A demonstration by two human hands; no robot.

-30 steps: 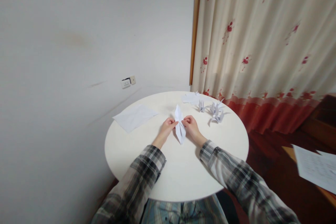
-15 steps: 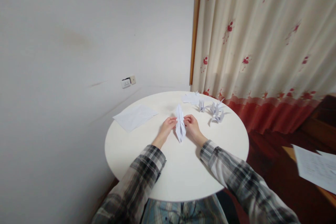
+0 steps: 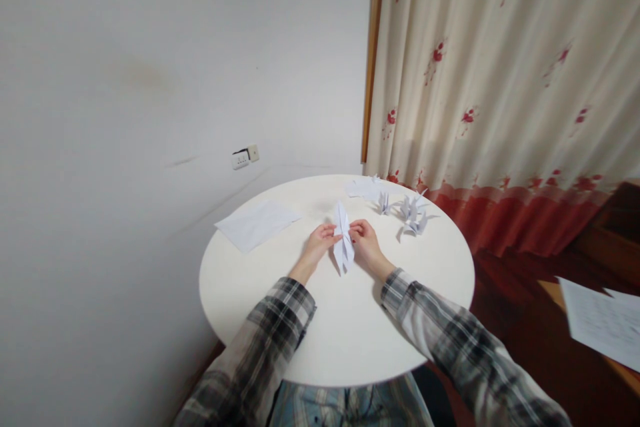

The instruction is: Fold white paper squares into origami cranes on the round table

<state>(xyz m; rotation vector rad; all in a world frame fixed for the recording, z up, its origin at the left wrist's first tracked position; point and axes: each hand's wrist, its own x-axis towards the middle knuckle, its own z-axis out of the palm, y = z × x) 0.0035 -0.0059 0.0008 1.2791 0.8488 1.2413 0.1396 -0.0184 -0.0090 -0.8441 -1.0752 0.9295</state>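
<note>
Taking the round white table (image 3: 345, 333) as our clock, with 12 at its far edge and 6 nearest our body, we have a folded white paper (image 3: 345, 251) a little to the 12 o'clock side of the middle. It sits directly between our two hands, its long axis running roughly from 12 to 6, with a narrow tip toward 12 and a split, pointed end toward 6. Our left hand (image 3: 318, 242) is at the paper's 9 o'clock side, fingers curled and nearly closed, its thumb and fingertips pinching near the middle. Our right hand (image 3: 366, 243) is at the 3 o'clock side, likewise nearly closed, gripping the opposite edge at about the same height. We cannot tell whether the paper touches the tabletop beneath.

At 10 o'clock, well apart from our left hand, we see a flat white sheet (image 3: 257, 225). Past our right hand, between 1 and 2 o'clock, stands a cluster of folded paper figures (image 3: 413, 224) with pointed parts sticking up, and a smaller paper figure (image 3: 383, 203) is just beside it. Near the rim, between 12 and 1, lie some flat pale papers (image 3: 361, 188), their number too hard for us to make out
</note>
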